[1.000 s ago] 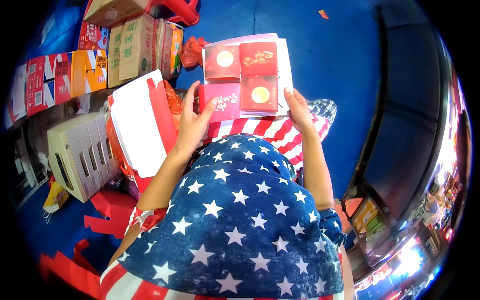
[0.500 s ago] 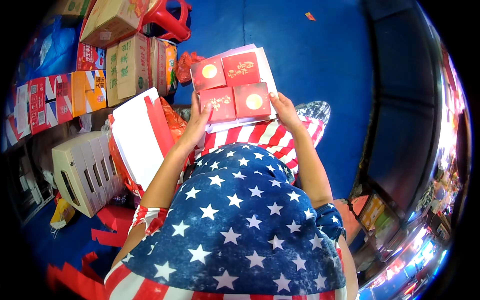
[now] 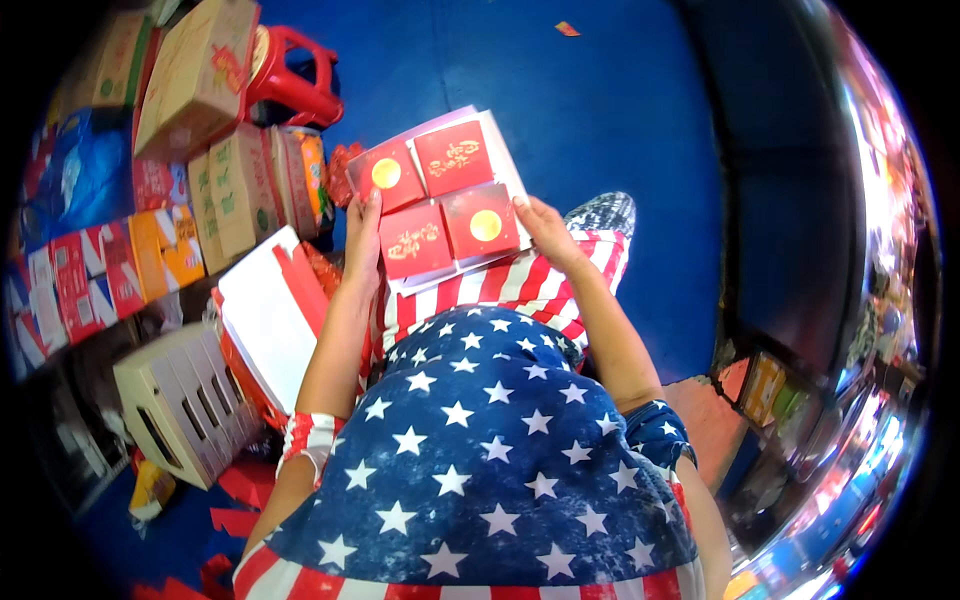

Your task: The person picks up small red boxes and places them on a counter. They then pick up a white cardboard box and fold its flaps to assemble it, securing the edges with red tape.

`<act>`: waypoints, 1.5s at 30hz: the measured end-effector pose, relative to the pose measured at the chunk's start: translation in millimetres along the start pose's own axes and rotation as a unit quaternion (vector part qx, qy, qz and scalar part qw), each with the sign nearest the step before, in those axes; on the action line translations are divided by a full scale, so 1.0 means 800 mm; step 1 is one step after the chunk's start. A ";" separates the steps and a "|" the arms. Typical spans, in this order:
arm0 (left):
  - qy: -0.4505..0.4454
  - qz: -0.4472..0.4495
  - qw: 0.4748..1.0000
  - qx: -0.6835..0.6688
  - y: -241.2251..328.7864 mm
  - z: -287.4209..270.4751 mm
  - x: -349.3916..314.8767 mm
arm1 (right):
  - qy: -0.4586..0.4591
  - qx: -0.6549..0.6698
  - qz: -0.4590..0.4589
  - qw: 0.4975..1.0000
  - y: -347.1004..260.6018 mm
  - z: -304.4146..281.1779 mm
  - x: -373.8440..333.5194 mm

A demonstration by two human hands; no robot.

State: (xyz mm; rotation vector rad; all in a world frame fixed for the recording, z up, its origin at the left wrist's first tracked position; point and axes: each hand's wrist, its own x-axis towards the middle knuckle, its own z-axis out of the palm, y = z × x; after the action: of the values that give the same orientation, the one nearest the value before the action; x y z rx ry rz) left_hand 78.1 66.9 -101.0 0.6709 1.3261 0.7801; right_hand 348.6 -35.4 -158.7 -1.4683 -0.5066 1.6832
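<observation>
Several square red boxes (image 3: 465, 158) with gold writing or a yellow moon disc lie in two rows on a stack of flat white cardboard (image 3: 507, 160), above my striped lap. My left hand (image 3: 364, 238) grips the stack's left side, its thumb up against the boxes and its other fingers mostly hidden. On the opposite side, my right hand (image 3: 548, 232) holds the edge, thumb by the lower right moon box (image 3: 482, 222). Uneven gaps run between the boxes, and the lower row sits slightly askew.
To the left stand brown cartons (image 3: 198, 80), a red plastic stool (image 3: 300, 78), colourful packs (image 3: 165, 250) and a beige slotted crate (image 3: 185, 400). White cardboard with a red strip (image 3: 268, 320) leans beside my left forearm. A dark cabinet (image 3: 790, 200) runs along the right.
The view has shifted, so the surroundings sit lower and farther left. Gaps between the red boxes have widened, mainly between the rows. Both hands still hold the stack's sides.
</observation>
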 end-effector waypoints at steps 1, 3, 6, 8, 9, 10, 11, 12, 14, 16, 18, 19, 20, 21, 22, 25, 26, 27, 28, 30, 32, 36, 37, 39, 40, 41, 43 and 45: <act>0.021 0.050 0.998 0.028 -0.007 0.002 0.002 | 0.006 -0.005 -0.019 1.000 -0.003 0.002 -0.002; 0.022 0.070 0.995 0.073 0.005 0.024 -0.003 | 0.029 -0.020 -0.087 0.996 -0.009 0.002 -0.010; -0.028 0.099 0.991 0.087 -0.005 0.051 0.020 | 0.075 -0.128 -0.198 0.969 0.061 -0.039 0.023; -0.047 0.061 0.995 0.069 0.004 0.078 0.022 | 0.110 -0.043 -0.134 0.984 0.004 -0.026 -0.009; -0.050 0.070 0.995 0.052 0.001 0.090 0.027 | 0.114 -0.048 -0.131 0.984 -0.009 -0.034 -0.017; -0.059 0.060 0.995 0.059 0.005 0.107 0.030 | 0.125 -0.042 -0.121 0.984 -0.013 -0.043 -0.022; -0.060 0.049 0.995 0.055 0.010 0.115 0.027 | 0.130 -0.046 -0.108 0.985 -0.018 -0.050 -0.029; -0.072 0.060 0.993 0.067 0.014 0.130 0.030 | 0.137 -0.019 -0.101 0.985 -0.031 -0.059 -0.031; -0.094 0.079 0.986 0.111 0.030 0.169 0.040 | 0.164 -0.002 -0.092 0.982 -0.062 -0.074 -0.036; -0.118 0.072 0.983 0.119 0.028 0.208 0.067 | 0.204 -0.012 -0.088 0.975 -0.070 -0.105 -0.022; -0.137 0.054 0.984 0.100 0.038 0.255 0.085 | 0.222 0.027 -0.078 0.972 -0.078 -0.135 -0.013; -0.147 0.049 0.983 0.098 0.043 0.278 0.092 | 0.232 0.061 -0.085 0.967 -0.097 -0.145 -0.018; -0.157 0.044 0.980 0.112 0.054 0.303 0.098 | 0.240 0.054 -0.081 0.966 -0.124 -0.156 -0.026; -0.167 0.039 0.977 0.125 0.063 0.327 0.103 | 0.248 0.046 -0.076 0.965 -0.144 -0.172 -0.033; -0.169 0.038 0.976 0.134 0.073 0.352 0.102 | 0.247 0.071 -0.072 0.964 -0.158 -0.188 -0.037; -0.184 0.016 0.971 0.151 0.115 0.430 0.091 | 0.247 0.125 -0.074 0.958 -0.211 -0.231 -0.067; -0.198 0.015 0.969 0.147 0.129 0.456 0.086 | 0.249 0.128 -0.089 0.956 -0.234 -0.248 -0.083; -0.211 0.013 0.964 0.160 0.146 0.482 0.079 | 0.251 0.131 -0.103 0.954 -0.256 -0.263 -0.099; -0.225 0.001 0.963 0.145 0.165 0.510 0.067 | 0.249 0.147 -0.126 0.949 -0.278 -0.273 -0.119; -0.262 -0.005 0.958 0.120 0.202 0.568 0.047 | 0.232 0.132 -0.139 0.954 -0.329 -0.304 -0.155; -0.283 -0.022 0.951 0.123 0.228 0.618 0.033 | 0.195 0.141 -0.069 0.968 -0.420 -0.331 -0.214; -0.337 -0.036 0.934 0.115 0.263 0.711 0.016 | 0.245 0.137 -0.087 0.956 -0.476 -0.376 -0.248; -0.348 -0.031 0.930 0.111 0.267 0.731 0.020 | 0.258 0.123 -0.090 0.954 -0.493 -0.388 -0.252; -0.348 -0.026 0.929 0.123 0.287 0.766 0.018 | 0.275 0.118 -0.092 0.950 -0.530 -0.403 -0.261; -0.356 -0.024 0.927 0.118 0.295 0.782 0.021 | 0.291 0.111 -0.095 0.946 -0.543 -0.412 -0.258; -0.363 -0.022 0.925 0.112 0.303 0.795 0.026 | 0.306 0.104 -0.097 0.941 -0.553 -0.419 -0.254; -0.367 -0.025 0.924 0.109 0.323 0.823 0.036 | 0.312 0.103 -0.114 0.938 -0.578 -0.439 -0.241; -0.366 -0.021 0.924 0.105 0.340 0.849 0.060 | 0.327 0.100 -0.118 0.932 -0.607 -0.457 -0.215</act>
State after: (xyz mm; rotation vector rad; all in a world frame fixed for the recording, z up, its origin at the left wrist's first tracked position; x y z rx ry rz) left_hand 724.4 271.1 179.2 0.9815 0.7302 0.2891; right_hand 845.5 31.9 225.2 -1.6275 -0.1275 0.9417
